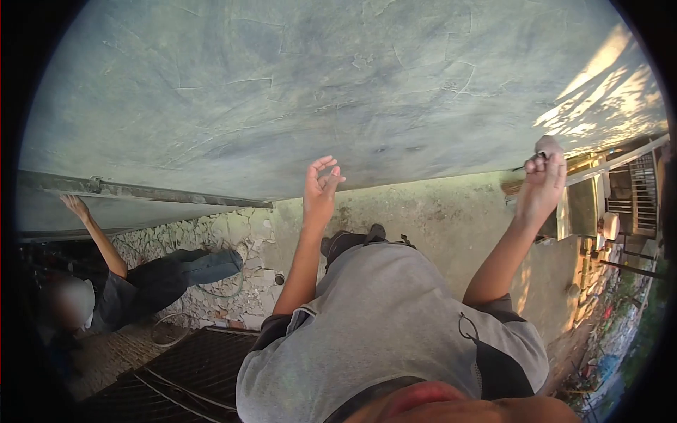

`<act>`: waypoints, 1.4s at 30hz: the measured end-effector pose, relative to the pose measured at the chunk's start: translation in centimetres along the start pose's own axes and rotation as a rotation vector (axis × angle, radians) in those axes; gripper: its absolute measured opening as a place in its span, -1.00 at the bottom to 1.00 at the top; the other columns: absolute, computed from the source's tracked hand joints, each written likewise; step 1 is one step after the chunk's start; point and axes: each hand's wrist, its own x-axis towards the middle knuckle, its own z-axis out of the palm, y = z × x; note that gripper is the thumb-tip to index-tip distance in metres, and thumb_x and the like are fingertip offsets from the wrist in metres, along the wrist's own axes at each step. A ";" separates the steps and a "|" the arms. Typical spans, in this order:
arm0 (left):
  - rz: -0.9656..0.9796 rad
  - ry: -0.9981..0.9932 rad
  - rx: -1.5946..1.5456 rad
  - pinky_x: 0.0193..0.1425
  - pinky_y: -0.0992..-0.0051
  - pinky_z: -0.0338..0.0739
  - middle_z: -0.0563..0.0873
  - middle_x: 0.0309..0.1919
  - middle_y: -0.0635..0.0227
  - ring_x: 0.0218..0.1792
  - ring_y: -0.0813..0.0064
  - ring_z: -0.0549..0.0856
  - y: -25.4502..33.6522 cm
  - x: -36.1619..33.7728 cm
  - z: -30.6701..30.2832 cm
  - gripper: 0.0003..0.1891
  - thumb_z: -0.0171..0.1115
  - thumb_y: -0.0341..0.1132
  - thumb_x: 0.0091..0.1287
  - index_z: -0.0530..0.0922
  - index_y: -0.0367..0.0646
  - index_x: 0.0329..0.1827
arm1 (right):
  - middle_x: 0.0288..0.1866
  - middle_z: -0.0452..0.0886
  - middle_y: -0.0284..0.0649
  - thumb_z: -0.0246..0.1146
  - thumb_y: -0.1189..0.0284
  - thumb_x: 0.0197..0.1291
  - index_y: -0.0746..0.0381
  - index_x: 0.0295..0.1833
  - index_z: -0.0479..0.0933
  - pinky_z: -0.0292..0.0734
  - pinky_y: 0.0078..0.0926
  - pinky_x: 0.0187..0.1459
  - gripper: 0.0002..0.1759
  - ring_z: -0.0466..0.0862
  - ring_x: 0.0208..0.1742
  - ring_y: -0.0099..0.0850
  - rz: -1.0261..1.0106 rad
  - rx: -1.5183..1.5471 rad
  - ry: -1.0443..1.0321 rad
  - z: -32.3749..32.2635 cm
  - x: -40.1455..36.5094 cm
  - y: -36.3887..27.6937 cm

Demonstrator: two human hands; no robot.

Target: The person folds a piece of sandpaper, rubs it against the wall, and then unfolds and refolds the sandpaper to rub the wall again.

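Observation:
My left hand [323,187] is raised in front of the grey plastered wall [338,92]. Its fingers are loosely curled, with a gap to the thumb and nothing between them. Farther right, my right hand [541,185] is lifted close to the wall's lower right part. Its fingers are closed round a small greyish lump [549,145], which pokes out beyond the fingertips; I cannot tell what kind of thing it is. Thin scratches and trowel-like marks run across the wall's surface.
At left, another person [120,292] reaches an arm up to the wall below a long dark bar [141,192]. Broken rubble [233,289] covers the ground beside a dark grating [190,374]. A pale rail [627,156] and stacked household items stand at right.

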 end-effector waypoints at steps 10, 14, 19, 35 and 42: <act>0.052 -0.002 0.088 -0.10 0.66 0.43 0.60 0.11 0.27 -0.20 0.64 0.67 -0.4 0.9 -0.5 -0.65 0.20 -0.26 0.52 0.43 -0.26 0.25 | -0.49 0.44 -0.27 0.09 0.28 0.50 0.27 -0.24 0.31 0.46 -0.46 -0.38 -0.70 0.40 -0.50 -0.42 -1.360 -0.525 1.047 -11.3 8.9 -3.7; 0.119 -0.091 0.077 -0.08 0.58 0.47 0.65 0.01 0.29 -0.20 0.59 0.68 1.6 0.9 1.0 -0.66 0.19 -0.21 0.53 0.46 -0.23 0.22 | -0.34 0.69 -0.01 0.18 0.19 0.38 0.16 -0.05 0.45 0.55 0.11 -0.23 -0.73 0.70 -0.27 0.06 -0.053 -1.500 -1.036 -1.2 -5.6 17.9; 0.083 -0.155 0.296 -0.01 0.50 0.51 0.67 0.03 0.28 -0.09 0.52 0.68 0.1 0.1 1.3 -0.63 0.28 -0.20 0.46 0.49 -0.11 0.24 | -0.37 0.63 -0.03 0.36 0.40 0.24 0.27 -0.23 0.48 0.54 -0.12 -0.27 -0.79 0.64 -0.32 -0.01 0.030 -1.007 -1.114 -0.5 -11.2 17.5; 0.404 -0.344 0.439 0.33 0.26 0.43 0.59 0.19 0.22 0.19 0.24 0.59 2.1 -2.9 1.9 -0.53 0.41 -0.13 0.32 0.53 -0.11 0.22 | -0.21 0.67 -0.16 0.08 0.41 0.52 0.24 -0.10 0.39 0.69 -0.51 -0.19 -0.87 0.75 -0.32 -0.38 0.699 -0.088 -0.776 4.6 -13.1 13.3; 0.423 -0.250 0.369 0.08 0.29 0.52 0.72 -0.19 0.23 -0.11 0.20 0.70 2.0 -3.4 0.7 -0.77 0.37 -0.39 0.21 0.62 -0.16 -0.08 | -0.28 0.64 -0.24 0.13 0.33 0.51 0.21 -0.06 0.40 0.70 -0.52 -0.32 -0.83 0.73 -0.40 -0.40 0.846 -0.031 -0.672 5.4 -13.7 13.4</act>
